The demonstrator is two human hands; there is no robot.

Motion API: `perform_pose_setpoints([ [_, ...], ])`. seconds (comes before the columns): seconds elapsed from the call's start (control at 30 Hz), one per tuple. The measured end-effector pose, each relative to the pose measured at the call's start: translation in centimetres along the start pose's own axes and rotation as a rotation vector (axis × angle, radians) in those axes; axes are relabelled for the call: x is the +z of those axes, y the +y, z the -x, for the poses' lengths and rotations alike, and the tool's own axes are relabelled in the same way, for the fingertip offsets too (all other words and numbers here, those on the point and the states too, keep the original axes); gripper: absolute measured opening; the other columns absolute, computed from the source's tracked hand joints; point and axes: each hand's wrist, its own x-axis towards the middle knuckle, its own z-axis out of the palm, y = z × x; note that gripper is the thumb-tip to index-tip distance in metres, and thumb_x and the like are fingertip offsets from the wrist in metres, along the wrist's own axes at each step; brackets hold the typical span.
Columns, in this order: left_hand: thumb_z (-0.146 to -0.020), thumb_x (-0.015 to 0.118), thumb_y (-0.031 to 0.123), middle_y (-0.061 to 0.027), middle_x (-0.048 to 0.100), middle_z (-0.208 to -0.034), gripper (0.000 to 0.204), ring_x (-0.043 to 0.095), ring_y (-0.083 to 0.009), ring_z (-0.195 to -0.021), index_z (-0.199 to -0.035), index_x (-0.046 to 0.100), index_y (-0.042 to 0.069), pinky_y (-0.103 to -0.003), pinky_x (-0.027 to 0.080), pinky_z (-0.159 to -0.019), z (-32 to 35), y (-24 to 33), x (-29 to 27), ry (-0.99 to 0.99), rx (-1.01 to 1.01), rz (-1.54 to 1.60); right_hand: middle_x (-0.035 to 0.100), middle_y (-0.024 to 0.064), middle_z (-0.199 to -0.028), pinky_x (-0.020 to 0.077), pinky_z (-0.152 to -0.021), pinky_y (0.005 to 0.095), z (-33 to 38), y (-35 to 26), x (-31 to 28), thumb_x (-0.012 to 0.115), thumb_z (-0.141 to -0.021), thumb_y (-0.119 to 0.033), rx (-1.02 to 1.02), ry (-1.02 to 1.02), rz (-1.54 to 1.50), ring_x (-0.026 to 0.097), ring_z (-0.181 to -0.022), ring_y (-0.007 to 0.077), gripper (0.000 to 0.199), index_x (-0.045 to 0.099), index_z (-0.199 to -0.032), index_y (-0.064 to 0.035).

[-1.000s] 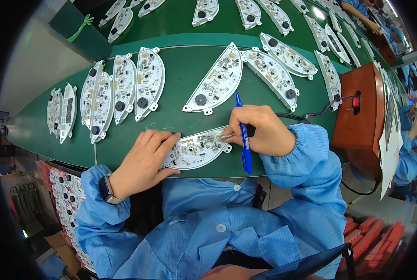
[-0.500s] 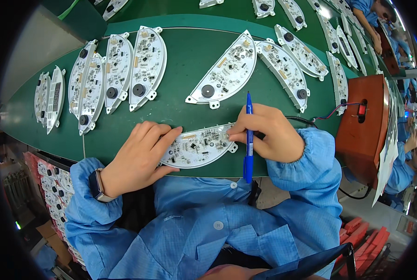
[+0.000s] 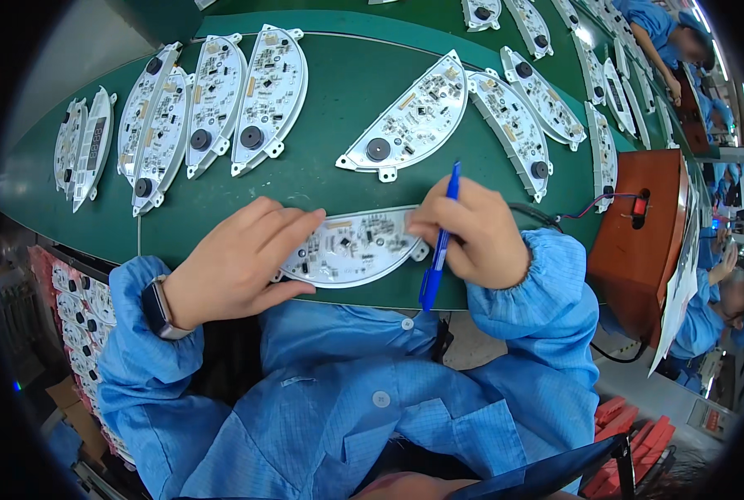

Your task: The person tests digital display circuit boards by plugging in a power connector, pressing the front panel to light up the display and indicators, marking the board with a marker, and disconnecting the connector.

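A white half-moon circuit board [image 3: 357,250] lies near the table's front edge, its curved side toward me. My left hand [image 3: 243,260] grips its left end, thumb at the lower edge and fingers along the top. At the other end, my right hand [image 3: 479,237] is closed with its fingertips touching the board; they are slightly blurred. A blue pen [image 3: 435,271] is held between the right-hand fingers, tip pointing up and away. Beyond my hands lies another half-moon board [image 3: 418,121] with a round black part at its lower left corner.
Several similar boards stand in a row at left [image 3: 269,96], and more lie at right [image 3: 514,133]. A brown box [image 3: 630,242] with a red switch and cables stands right of my hand. Co-workers [image 3: 664,33] in blue sit at far right.
The view has shifted a little. The pen leans more, its lower end now further left. My right hand has shifted slightly at the board's right end; my left hand keeps its grip.
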Motion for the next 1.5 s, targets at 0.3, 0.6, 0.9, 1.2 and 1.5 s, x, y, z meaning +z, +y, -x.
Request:
perform_pose_setpoints([
  [0.3,-0.101,0.040,0.022,-0.0067,0.063,-0.094,0.033,0.058,-0.0076,-0.081,-0.112,0.058,-0.004,-0.023,0.047,-0.069,0.5,-0.1,-0.4,0.127,-0.643,1.185,0.065,0.0189,-0.099,0.0503,-0.073,0.0346,-0.4,0.3,-1.0,0.082,-0.063,-0.043,-0.068,0.118,-0.195,0.064,-0.084,0.0301,0.073,0.057,-0.112,0.0044],
  [0.6,-0.100,0.042,0.021,-0.0077,0.062,-0.097,0.032,0.057,-0.0099,-0.088,-0.110,0.058,-0.005,-0.024,0.044,-0.077,0.9,-0.4,-0.1,0.186,-0.519,0.954,0.064,0.0180,-0.094,0.0511,-0.066,0.0351,-0.3,-0.5,-0.5,0.090,-0.058,-0.027,-0.138,0.125,-0.041,0.065,-0.079,0.0297,0.070,0.057,-0.112,0.0028],
  [0.9,-0.100,0.042,0.019,-0.0088,0.062,-0.099,0.031,0.057,-0.0115,-0.089,-0.110,0.058,-0.005,-0.025,0.044,-0.079,1.0,-0.3,-0.4,0.177,-0.483,0.989,0.064,0.0179,-0.093,0.0516,-0.064,0.0347,0.1,-0.6,-0.4,0.090,-0.057,-0.027,-0.138,0.118,-0.027,0.065,-0.079,0.0296,0.074,0.054,-0.115,0.0021],
  [1.2,-0.100,0.042,0.019,-0.0090,0.063,-0.099,0.031,0.057,-0.0113,-0.089,-0.110,0.058,-0.005,-0.024,0.044,-0.080,1.0,-0.2,-0.4,0.191,-0.470,0.991,0.064,0.0173,-0.092,0.0509,-0.065,0.0351,0.1,-0.5,-0.4,0.090,-0.058,-0.027,-0.150,0.112,-0.039,0.066,-0.079,0.0297,0.074,0.054,-0.116,0.0021],
  [1.5,-0.099,0.042,0.023,-0.0084,0.062,-0.097,0.035,0.056,-0.0102,-0.087,-0.111,0.057,-0.006,-0.023,0.044,-0.077,1.1,-0.3,-0.6,0.158,-0.484,1.027,0.065,0.0172,-0.093,0.0503,-0.068,0.0360,0.1,-0.5,-0.5,0.090,-0.059,-0.027,-0.142,0.092,-0.046,0.065,-0.080,0.0291,0.077,0.051,-0.118,0.0010],
])
